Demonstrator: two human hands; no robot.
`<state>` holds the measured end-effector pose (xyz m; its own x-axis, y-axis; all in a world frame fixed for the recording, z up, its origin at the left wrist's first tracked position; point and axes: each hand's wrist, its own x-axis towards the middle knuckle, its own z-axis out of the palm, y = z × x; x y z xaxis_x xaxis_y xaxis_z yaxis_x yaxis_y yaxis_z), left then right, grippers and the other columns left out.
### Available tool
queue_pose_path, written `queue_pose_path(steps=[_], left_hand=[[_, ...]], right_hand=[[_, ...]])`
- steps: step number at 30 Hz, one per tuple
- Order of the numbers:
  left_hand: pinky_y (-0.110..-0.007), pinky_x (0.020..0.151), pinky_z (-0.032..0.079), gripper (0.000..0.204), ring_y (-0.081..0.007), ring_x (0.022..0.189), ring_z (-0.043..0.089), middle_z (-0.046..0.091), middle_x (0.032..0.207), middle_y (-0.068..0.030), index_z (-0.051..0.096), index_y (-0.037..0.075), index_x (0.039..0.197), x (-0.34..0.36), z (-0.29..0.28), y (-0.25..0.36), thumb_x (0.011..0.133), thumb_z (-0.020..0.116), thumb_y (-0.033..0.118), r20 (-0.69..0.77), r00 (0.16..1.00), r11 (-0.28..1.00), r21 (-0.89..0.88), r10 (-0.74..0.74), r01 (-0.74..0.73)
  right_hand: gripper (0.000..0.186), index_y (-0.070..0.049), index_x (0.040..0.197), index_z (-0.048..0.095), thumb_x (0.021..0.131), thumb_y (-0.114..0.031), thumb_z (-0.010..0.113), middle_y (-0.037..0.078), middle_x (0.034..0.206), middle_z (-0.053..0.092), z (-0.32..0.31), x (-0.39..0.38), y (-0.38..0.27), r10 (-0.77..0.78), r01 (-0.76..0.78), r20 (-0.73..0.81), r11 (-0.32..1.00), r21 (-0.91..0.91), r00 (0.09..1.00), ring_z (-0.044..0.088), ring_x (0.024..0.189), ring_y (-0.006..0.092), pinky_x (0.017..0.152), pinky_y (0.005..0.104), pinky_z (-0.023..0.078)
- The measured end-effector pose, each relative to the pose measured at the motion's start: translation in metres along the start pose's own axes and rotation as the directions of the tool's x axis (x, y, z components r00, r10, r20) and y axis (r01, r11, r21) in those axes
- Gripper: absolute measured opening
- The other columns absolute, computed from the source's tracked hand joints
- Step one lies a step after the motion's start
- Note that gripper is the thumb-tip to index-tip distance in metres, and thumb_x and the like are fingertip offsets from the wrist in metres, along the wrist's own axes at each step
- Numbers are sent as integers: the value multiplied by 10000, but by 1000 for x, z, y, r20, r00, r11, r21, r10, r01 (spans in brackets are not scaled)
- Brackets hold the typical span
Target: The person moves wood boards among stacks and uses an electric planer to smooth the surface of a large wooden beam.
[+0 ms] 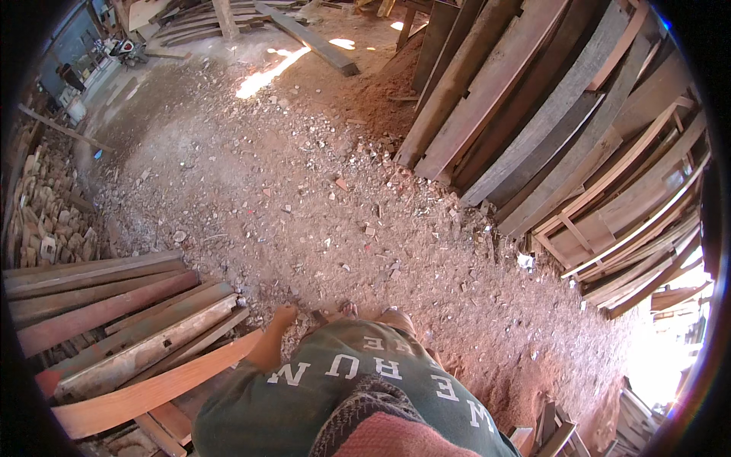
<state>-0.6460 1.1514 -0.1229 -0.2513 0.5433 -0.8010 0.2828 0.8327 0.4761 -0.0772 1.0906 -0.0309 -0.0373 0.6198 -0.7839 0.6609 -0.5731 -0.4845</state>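
Observation:
My left hand hangs low beside my left leg, past the inner end of a pale orange plank. The forearm crosses in front of that end, and I cannot tell whether they touch. The fingers are too small to make out, and no object shows in them. At the right edge of my dark green shirt a small skin-coloured patch shows, perhaps part of my right hand. The shirt hides the rest of that arm. The plank slants over a stack of worn boards.
Long planks lean in a row along the right side. Chips and rubble litter the dirt floor. A single beam lies at the back, with a motorbike far left. Small wood offcuts are piled at left.

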Motion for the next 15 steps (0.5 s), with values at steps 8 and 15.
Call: queue_pose_path(steps=[8,15], left_hand=[[-410,671,550,294,-220,721,697,751,792,-121,788,-1,942,-8,0,63,890,730,282,-119,976,983,-14,181,-184],[-409,599,545,297,-207,693,694,712,743,-125,810,42,935,-22,2,52,907,741,329,54,999,999,47,0,-3]], right_hand=[[424,-5,1221,750,918,-298,698,141,966,791,9,30,39,42,5,-249,983,184,968,753,851,276,753,405,600],[320,-35,1101,776,914,-261,647,84,824,731,11,51,75,-77,103,-213,988,113,974,696,703,205,608,379,575]])
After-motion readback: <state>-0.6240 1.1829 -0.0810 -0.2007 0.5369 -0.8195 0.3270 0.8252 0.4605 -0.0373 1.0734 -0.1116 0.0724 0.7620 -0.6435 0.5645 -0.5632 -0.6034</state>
